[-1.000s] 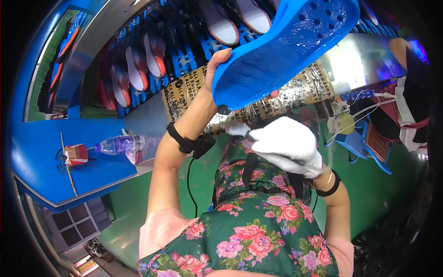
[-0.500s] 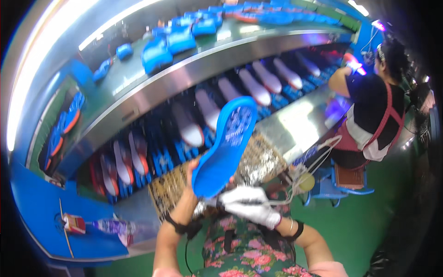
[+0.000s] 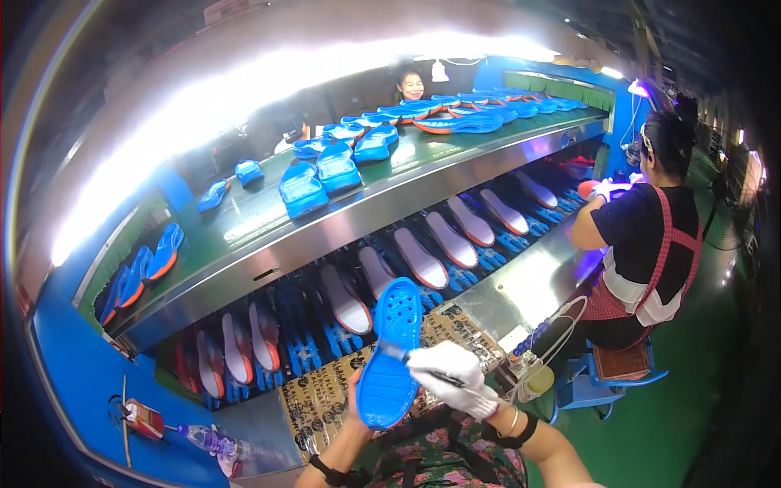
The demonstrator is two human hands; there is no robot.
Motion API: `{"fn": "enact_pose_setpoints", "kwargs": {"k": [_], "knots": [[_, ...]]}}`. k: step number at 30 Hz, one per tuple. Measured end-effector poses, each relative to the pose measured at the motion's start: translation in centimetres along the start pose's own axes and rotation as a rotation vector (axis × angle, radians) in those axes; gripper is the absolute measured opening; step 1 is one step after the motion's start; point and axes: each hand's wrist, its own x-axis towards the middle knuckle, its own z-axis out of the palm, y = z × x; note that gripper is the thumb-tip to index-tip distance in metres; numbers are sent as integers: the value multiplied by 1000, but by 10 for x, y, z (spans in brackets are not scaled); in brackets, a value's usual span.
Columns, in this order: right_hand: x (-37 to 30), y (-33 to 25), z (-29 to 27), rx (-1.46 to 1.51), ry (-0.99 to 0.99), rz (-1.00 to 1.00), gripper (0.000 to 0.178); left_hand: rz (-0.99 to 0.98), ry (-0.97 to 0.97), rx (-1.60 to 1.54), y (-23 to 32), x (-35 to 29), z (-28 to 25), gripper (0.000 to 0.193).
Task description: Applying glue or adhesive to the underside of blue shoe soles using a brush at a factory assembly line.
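Observation:
A blue shoe sole [image 3: 392, 382] is held up in front of me, its inner side facing up with a patch of round hollows at the toe end. My bare left hand [image 3: 355, 405] grips its lower part from beneath, fingers curled round the edges. My right hand [image 3: 447, 376], in a white glove, is closed on a thin dark-handled brush [image 3: 396, 352]. The brush tip appears to touch the sole near its middle, but its bristles are blurred. Beneath the sole lies printed brown cardboard [image 3: 313, 407] on the bench edge.
Pale soles [image 3: 419, 259] ride on a lower conveyor, while blue soles [image 3: 338, 167] lie on the upper green belt [image 3: 244, 220]. A co-worker [image 3: 659, 236] sits at right by a blue stool [image 3: 594, 389]. White tubes [image 3: 561, 325] hang nearby; a bottle [image 3: 213, 441] lies at left.
My left hand has lowered the sole and turned it more upright. The gloved hand has moved from beside the sole's heel onto its middle with the brush. My view has tilted up.

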Motion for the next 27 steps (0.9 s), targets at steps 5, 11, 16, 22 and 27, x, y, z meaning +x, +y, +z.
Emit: {"fn": "enact_pose_setpoints", "kwargs": {"k": [5, 11, 16, 22, 27], "knots": [[-20, -12, -25, 391, 30, 448, 15, 113, -210, 67, 30, -34, 40, 104], [-43, 13, -25, 1005, 390, 825, 18, 161, -488, 180, 112, -92, 119, 125], [-54, 36, 6, 934, 266, 918, 19, 404, -536, 185, 199, -62, 203, 107], [-57, 38, 32, 907, 213, 967, 18, 881, 112, 124, 243, -60, 170, 91], [-70, 52, 27, 976, 287, 1023, 21, 1052, 232, 794, 223, -65, 153, 52]]}}
